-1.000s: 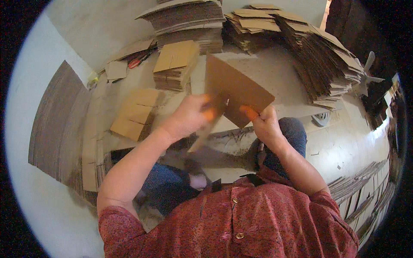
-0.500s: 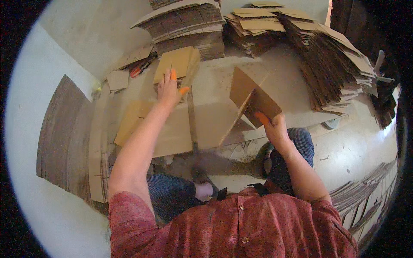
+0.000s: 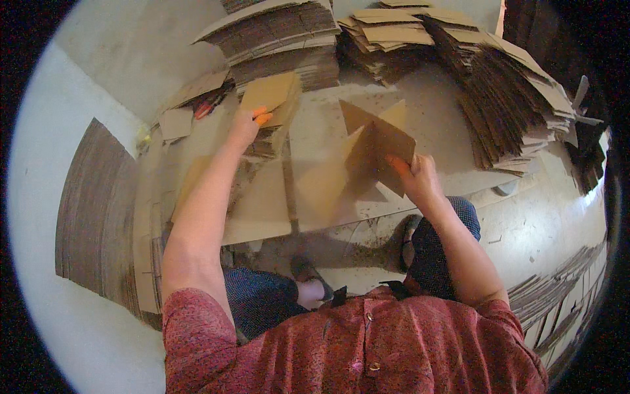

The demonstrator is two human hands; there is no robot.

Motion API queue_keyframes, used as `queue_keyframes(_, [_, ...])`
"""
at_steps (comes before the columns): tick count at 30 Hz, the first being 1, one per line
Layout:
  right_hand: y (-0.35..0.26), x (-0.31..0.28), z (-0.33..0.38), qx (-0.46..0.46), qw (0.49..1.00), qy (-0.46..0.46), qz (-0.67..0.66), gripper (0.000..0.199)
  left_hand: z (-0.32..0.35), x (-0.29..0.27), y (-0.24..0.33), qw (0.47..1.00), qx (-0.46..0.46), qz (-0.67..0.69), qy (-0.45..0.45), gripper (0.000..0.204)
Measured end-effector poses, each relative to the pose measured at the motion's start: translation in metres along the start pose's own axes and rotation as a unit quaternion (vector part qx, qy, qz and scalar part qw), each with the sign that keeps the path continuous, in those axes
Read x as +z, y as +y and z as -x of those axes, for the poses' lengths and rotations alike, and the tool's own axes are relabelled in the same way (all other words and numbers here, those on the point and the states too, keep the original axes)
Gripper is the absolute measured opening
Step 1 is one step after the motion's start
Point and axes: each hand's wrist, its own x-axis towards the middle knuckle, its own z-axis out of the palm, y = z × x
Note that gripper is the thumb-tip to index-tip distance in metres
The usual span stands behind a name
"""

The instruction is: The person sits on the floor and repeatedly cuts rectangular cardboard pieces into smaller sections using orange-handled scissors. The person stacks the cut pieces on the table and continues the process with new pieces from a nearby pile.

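Note:
My right hand (image 3: pixel 418 176) grips the lower edge of a partly folded brown cardboard piece (image 3: pixel 377 146), which stands tilted up off the board in front of me. My left hand (image 3: pixel 247 125) reaches far forward and rests its fingers on the top sheet of a small stack of cut cardboard blanks (image 3: pixel 272 98). Both hands have orange fingertips. The two hands are well apart, the stack to the left and the folded piece to the right.
Tall piles of flat cardboard (image 3: pixel 282 36) stand at the back and fan out on the right (image 3: pixel 512 85). A large flat cardboard sheet (image 3: pixel 315 190) lies under the work. Corrugated sheets (image 3: pixel 92 210) lean at the left. Red-handled tool (image 3: pixel 207 105) lies beside the stack.
A second ago both hands held the cardboard piece. My left hand let go and reached forward-left onto the stack of blanks; my right hand keeps the piece, now lower and to the right.

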Motion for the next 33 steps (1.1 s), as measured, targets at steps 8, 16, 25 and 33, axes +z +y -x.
queue_keyframes(8, [0.005, 0.006, 0.005, 0.051, 0.997, -0.003, 0.058, 0.033, 0.02, -0.039, 0.083, 0.981, -0.027, 0.064, 0.181, 0.025])
queue_keyframes(16, [-0.016, -0.013, 0.0, 0.119, 0.991, -0.003, 0.067, 0.033, 0.06, -0.034, 0.191, 0.94, 0.215, 0.149, 0.219, 0.04])
queue_keyframes(25, [-0.067, -0.069, 0.048, 0.037, 0.958, 0.097, -0.266, 0.028, 0.124, 0.001, 0.231, 0.906, 0.387, 0.13, 0.115, 0.047])
queue_keyframes(33, [-0.094, -0.073, 0.03, 0.049, 0.912, 0.216, -0.345, 0.01, 0.137, 0.022, 0.191, 0.944, 0.087, 0.162, 0.275, 0.081])
